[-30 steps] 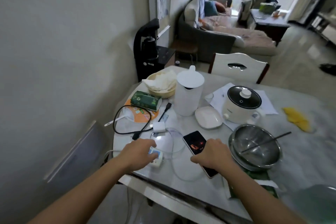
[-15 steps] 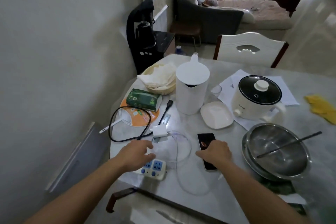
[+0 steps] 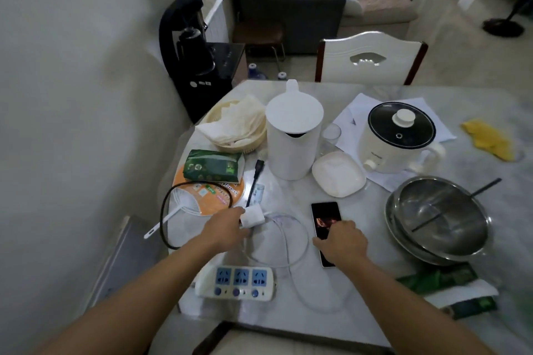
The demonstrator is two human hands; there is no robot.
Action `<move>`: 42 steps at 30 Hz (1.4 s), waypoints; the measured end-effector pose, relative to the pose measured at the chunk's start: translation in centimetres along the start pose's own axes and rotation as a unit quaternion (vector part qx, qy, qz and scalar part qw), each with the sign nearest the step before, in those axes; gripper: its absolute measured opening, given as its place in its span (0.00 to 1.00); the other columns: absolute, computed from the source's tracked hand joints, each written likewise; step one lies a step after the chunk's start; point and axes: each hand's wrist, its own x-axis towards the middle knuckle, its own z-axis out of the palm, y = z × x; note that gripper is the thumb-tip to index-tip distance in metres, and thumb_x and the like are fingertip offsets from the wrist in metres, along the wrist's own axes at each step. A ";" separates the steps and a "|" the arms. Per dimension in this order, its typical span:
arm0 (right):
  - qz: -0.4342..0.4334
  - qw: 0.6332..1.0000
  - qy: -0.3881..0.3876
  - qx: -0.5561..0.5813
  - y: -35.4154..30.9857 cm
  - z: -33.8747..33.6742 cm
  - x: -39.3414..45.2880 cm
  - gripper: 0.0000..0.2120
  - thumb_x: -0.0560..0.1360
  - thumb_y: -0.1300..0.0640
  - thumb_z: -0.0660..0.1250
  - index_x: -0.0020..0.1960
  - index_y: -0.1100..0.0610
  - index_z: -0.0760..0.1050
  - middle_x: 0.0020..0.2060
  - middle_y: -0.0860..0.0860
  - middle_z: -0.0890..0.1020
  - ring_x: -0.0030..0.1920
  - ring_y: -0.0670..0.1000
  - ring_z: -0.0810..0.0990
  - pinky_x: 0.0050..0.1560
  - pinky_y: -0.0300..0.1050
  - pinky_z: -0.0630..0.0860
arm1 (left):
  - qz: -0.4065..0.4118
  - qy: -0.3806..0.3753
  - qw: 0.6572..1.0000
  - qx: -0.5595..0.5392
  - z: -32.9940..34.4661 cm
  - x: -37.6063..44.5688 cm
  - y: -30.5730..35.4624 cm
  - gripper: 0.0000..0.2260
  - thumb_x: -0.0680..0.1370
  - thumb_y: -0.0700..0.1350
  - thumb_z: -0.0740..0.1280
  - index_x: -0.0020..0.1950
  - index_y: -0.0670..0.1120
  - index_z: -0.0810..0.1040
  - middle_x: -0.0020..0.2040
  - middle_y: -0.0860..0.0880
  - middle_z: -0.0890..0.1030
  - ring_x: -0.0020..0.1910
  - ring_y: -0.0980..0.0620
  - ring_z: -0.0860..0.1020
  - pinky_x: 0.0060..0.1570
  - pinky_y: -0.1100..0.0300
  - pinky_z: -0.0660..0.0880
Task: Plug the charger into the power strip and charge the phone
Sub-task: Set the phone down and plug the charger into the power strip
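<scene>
A white charger block lies on the marble table, and my left hand closes its fingers on the block's near side. A white cable loops from the block across the table. The black phone lies screen up to the right, with my right hand pressed flat over its near half. A white power strip with three blue sockets sits near the table's front edge, below my left forearm, with nothing plugged into it.
A black cable loops over an orange fan at the left. Behind stand a white kettle, a white dish, a lidded cooker and steel bowls. A white chair faces the far edge.
My left hand left the power strip, moved forward and took hold of the charger block. My right hand stays on the phone. The camera tilted down.
</scene>
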 end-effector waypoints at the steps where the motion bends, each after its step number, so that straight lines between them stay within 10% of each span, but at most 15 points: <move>1: 0.003 1.000 0.015 0.005 0.0 0.1 -0.3 0.35 0.70 0.37 0.66 0.64 0.63 0.69 0.57 0.58 0.76 0.55 0.57 0.78 0.55 0.48 0.75 | 0.003 0.002 1.000 -0.005 0.2 0.6 0.0 0.16 0.74 0.48 0.71 0.61 0.46 0.77 0.57 0.46 0.82 0.57 0.43 0.79 0.55 0.49 0.77; 6: -0.053 0.993 0.084 0.061 -0.1 0.2 -2.6 0.27 0.75 0.42 0.63 0.65 0.61 0.66 0.58 0.56 0.76 0.57 0.57 0.75 0.57 0.49 0.73 | 0.013 0.030 0.999 0.038 1.2 2.9 0.3 0.25 0.70 0.50 0.75 0.65 0.48 0.74 0.60 0.47 0.79 0.59 0.44 0.77 0.56 0.50 0.77; 20: -0.159 0.980 -0.024 0.118 0.3 2.4 -8.1 0.20 0.77 0.47 0.63 0.65 0.56 0.71 0.59 0.52 0.77 0.57 0.52 0.75 0.57 0.46 0.75 | -0.025 0.037 0.991 0.125 2.6 5.5 1.3 0.21 0.73 0.57 0.70 0.61 0.48 0.73 0.58 0.47 0.79 0.61 0.44 0.76 0.65 0.46 0.66; 26: -0.177 0.965 -0.139 0.135 -4.5 3.4 -10.0 0.31 0.71 0.40 0.68 0.68 0.55 0.65 0.63 0.52 0.74 0.61 0.54 0.74 0.60 0.50 0.73 | -0.076 0.028 0.997 0.016 1.4 3.6 1.0 0.24 0.69 0.48 0.74 0.60 0.45 0.69 0.49 0.47 0.78 0.51 0.43 0.78 0.49 0.51 0.74; 31: -0.151 0.964 -0.162 0.148 -7.9 6.1 -10.8 0.32 0.68 0.41 0.72 0.62 0.56 0.64 0.60 0.53 0.70 0.58 0.54 0.75 0.59 0.50 0.75 | -0.089 0.030 0.994 -0.054 0.9 1.6 -0.6 0.35 0.67 0.52 0.77 0.71 0.48 0.70 0.66 0.46 0.77 0.64 0.42 0.75 0.57 0.51 0.74; 37: -0.130 0.953 -0.154 0.226 -7.9 7.1 -10.2 0.27 0.68 0.46 0.75 0.58 0.53 0.66 0.53 0.51 0.70 0.50 0.51 0.74 0.45 0.42 0.72 | -0.094 0.001 0.980 -0.175 0.4 -0.5 -1.5 0.27 0.64 0.48 0.80 0.59 0.49 0.74 0.56 0.47 0.79 0.50 0.47 0.77 0.41 0.56 0.75; 42: -0.156 0.937 -0.168 0.262 -6.8 7.2 -9.4 0.19 0.67 0.50 0.76 0.49 0.46 0.66 0.51 0.49 0.74 0.49 0.48 0.73 0.44 0.43 0.71 | -0.087 -0.013 0.965 -0.248 1.3 -1.9 -1.4 0.23 0.66 0.46 0.80 0.54 0.48 0.72 0.49 0.46 0.81 0.49 0.45 0.81 0.53 0.47 0.79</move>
